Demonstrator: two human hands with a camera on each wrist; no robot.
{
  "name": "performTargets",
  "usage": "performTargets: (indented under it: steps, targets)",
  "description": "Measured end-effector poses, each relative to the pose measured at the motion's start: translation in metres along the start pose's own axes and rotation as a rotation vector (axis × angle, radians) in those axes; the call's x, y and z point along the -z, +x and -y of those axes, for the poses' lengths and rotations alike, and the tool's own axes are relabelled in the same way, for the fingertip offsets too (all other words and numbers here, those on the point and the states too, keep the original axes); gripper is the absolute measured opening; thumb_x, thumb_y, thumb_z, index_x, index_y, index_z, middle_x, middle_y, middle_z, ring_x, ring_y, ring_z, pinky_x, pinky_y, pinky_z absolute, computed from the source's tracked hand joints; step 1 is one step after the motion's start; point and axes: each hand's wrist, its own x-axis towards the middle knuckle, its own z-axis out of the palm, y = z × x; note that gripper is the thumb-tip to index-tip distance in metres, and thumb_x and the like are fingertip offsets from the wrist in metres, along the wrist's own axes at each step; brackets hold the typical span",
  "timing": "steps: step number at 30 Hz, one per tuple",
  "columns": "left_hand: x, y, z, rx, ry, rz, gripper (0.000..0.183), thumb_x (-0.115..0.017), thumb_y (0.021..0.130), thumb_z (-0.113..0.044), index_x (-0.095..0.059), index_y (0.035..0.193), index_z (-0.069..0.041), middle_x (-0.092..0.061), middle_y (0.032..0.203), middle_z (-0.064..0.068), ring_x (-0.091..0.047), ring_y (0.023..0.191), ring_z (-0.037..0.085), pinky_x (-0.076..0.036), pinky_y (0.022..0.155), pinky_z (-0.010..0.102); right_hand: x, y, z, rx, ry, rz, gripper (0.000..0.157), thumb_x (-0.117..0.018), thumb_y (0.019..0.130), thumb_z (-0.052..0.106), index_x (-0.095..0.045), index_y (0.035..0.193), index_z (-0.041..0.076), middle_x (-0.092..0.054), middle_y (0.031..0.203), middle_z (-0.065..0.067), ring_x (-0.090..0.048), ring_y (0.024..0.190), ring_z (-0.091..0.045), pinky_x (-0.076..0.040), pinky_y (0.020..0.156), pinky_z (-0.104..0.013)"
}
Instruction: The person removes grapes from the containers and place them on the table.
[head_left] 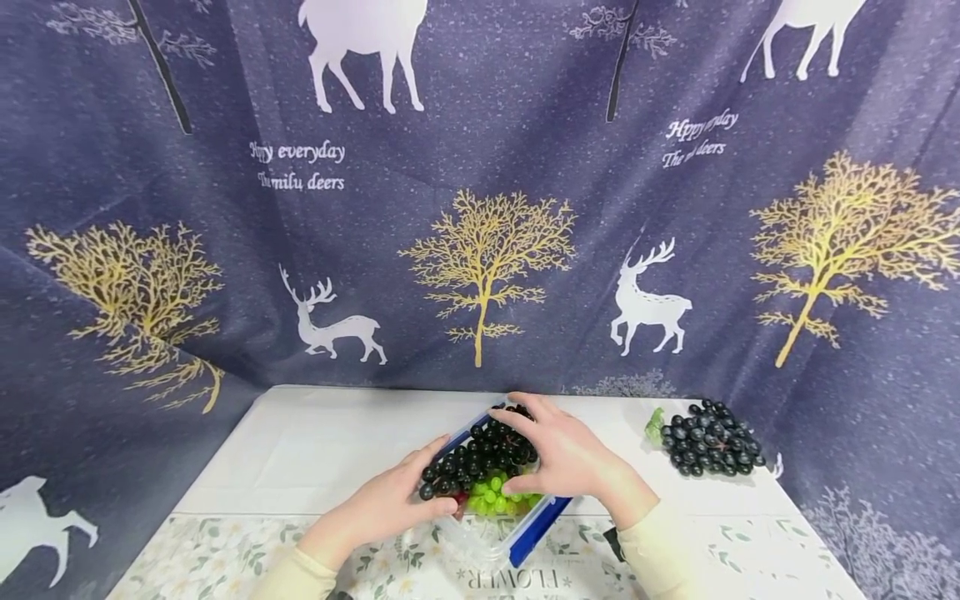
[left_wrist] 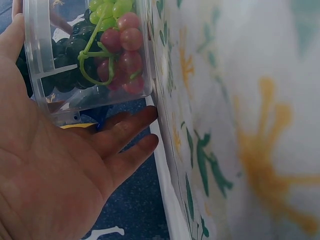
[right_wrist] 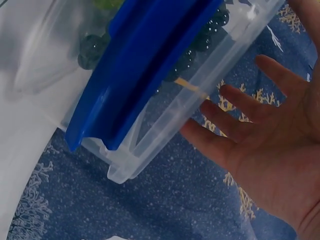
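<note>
A clear plastic box (head_left: 474, 540) with blue side latches (head_left: 537, 533) stands aslant on the table. Heaped in it are black grapes (head_left: 480, 457), green grapes (head_left: 491, 498) and red grapes (left_wrist: 131, 39), the black ones rising to the rim. On the left side, my left hand (head_left: 382, 506) has its thumb over the near grapes and its loosely extended fingers along the outer wall. My right hand (head_left: 564, 452) arches over the far right part, fingertips at the black grapes and thumb by the green ones. In the right wrist view its fingers (right_wrist: 210, 142) spread beside the box wall.
Another bunch of black grapes (head_left: 712, 440) with a green stem piece (head_left: 655, 427) lies at the right of the table. A white cover and a flower-printed cloth (head_left: 225, 554) lie under everything. Behind hangs a dark blue curtain (head_left: 525, 333) with deer and trees.
</note>
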Motion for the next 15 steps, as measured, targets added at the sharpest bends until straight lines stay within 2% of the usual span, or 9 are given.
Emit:
performTargets:
  steps: [4,15]
  targets:
    - [0.0,0.0,0.0,0.0,0.001,0.001,0.092,-0.066,0.107,-0.066,-0.013,0.179,-0.043,-0.031,0.18,0.013,-0.07,0.127,0.041,-0.057,0.099,0.069,0.0,0.002,0.003,0.017,0.016,0.01,0.106,-0.095,0.084,0.059,-0.046,0.172,0.026,-0.041,0.172,-0.016,-0.049,0.151,-0.04,-0.057,0.106,-0.061]
    - [0.001,0.0,0.0,0.0,-0.003,0.001,0.092,-0.065,0.106,-0.069,-0.014,0.179,-0.045,-0.034,0.179,0.014,-0.072,0.124,0.038,-0.056,0.099,0.069,-0.009,0.011,0.004,0.058,-0.048,0.022,0.106,-0.096,0.081,0.063,-0.05,0.169,0.025,-0.045,0.17,-0.014,-0.045,0.155,-0.039,-0.051,0.115,-0.061]
